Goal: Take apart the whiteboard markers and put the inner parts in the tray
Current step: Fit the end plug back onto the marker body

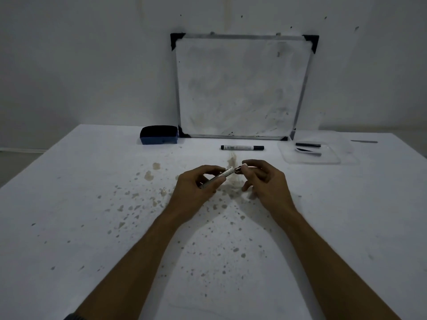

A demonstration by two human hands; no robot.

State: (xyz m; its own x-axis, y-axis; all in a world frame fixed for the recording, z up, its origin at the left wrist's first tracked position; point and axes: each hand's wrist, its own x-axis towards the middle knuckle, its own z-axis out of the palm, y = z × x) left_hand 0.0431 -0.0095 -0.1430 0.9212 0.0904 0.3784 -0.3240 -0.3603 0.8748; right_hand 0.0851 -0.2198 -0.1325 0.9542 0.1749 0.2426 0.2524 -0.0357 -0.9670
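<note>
Table (69,204) filling the lower two thirds of the frame, wall behind. At upper centre, whiteboard (240,88) standing on the table's far edge, leaning against the wall. Eraser (159,134) just left of the whiteboard's lower left corner. Spare marker (242,147) lying crosswise on the table, just below the whiteboard's bottom rail. Tray (307,159) at right of that marker, below the whiteboard's lower right corner, with two inner parts (308,148) in it. At frame centre, below the spare marker, left hand (196,183) and right hand (265,181) side by side above the table, marker barrel (217,177) in the left, small end piece (238,169) in the right, just beside the barrel's tip.
</note>
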